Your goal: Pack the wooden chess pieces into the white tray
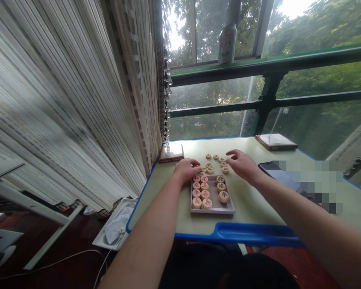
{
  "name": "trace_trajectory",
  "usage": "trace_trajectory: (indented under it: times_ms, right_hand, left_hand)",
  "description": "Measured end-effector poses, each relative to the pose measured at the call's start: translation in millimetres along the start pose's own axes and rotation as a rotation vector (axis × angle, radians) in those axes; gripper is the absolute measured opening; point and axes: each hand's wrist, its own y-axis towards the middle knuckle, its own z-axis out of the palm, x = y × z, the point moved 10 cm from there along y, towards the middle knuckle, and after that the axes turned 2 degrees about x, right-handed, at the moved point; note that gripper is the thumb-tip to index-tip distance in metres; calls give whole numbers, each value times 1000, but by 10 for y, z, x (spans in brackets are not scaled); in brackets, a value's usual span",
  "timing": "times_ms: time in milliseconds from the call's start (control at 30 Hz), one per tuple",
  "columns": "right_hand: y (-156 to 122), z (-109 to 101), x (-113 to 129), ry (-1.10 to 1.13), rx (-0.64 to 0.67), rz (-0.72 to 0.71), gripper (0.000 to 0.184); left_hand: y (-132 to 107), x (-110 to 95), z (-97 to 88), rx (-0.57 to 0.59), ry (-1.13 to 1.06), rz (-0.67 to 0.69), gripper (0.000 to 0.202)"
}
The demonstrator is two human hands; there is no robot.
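Observation:
A shallow, pale box (210, 211) on the table holds round wooden Chinese chess pieces. Two columns of red-marked pieces (204, 194) fill its left side, and 3 dark-marked pieces (224, 196) line its right side. My left hand (186, 170) is at the box's far left corner, fingers curved and slightly apart beside the loose pieces; I see nothing held in it. Beyond the box, several loose chess pieces (209, 170) lie on the table. Over the right-hand ones hovers my right hand (243, 164), its fingers spread and holding nothing visible.
A dark phone (281, 176) lies right of my right hand. Flat boxes sit at the table's back left (172, 153) and back right (276, 142). A can (227, 44) stands on the window ledge. A curtain (78, 80) hangs at left; the table (252, 212) has a blue edge.

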Motion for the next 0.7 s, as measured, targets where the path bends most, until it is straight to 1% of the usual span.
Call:
trace_trajectory:
  times_ms: [67,100,167,233,333,433,500,600,700]
  right_hand:
    - [128,-4,28,-73,-114,-104,33]
    - [164,24,32,-120,-147,-157,33]
    - [205,121,1,-189,-144,-217,32]
    - [209,199,-28,-234,-105,-247,30]
    - [171,254,-15,-225,-19,-276,29]
    - [120,273,30,-187,46,-300,32]
    - [90,292,71,-185,72,-332,35]
    - [63,318,111,-172,93,-369,36]
    - [71,305,85,-141,84,-333,35]
  left_hand:
    - [-1,-14,7,18,6,13,31]
    - [-2,-17,10,25,9,16,30]
    - [0,-10,20,37,6,10,29]
    - [4,14,33,49,-31,-12,29]
    - [9,44,17,31,-203,-50,29]
    - [-8,40,-17,13,-403,-78,39]
    - [-35,25,5,59,-467,-100,46]
    - [-84,-1,28,131,-424,-111,47]
    - [-108,-21,3,146,-287,-91,49]
